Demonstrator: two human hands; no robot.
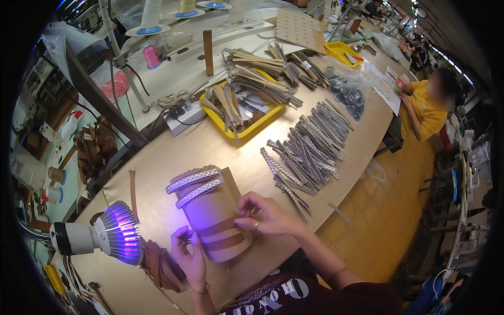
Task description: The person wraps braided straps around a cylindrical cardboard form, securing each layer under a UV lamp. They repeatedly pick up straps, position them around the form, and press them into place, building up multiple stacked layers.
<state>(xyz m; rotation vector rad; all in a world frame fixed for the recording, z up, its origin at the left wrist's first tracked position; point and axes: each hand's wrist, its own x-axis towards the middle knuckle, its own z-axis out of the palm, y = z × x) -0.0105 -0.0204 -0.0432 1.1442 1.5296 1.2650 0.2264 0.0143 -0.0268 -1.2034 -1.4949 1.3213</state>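
In front of me lies a tan rounded panel (202, 212) on a flat board. Two silver braided strips (195, 179) lie across its far end. Over its nearer part run two flat brown strips (223, 244), one above the other. My right hand (268, 216), wearing a ring, pinches the right end of the upper brown strip (216, 229). At that strip's left end, my left hand (190, 258) is closed with thumb and fingers curled; its fingertips appear to hold the end, though the contact is small.
A lamp with purple light (121, 233) stands close on the left, beside a bundle of brown strips (160, 268). Many braided strips (310, 152) lie to the right. A yellow tray (236, 137) with strip bundles is behind. A person in yellow (425, 107) sits far right.
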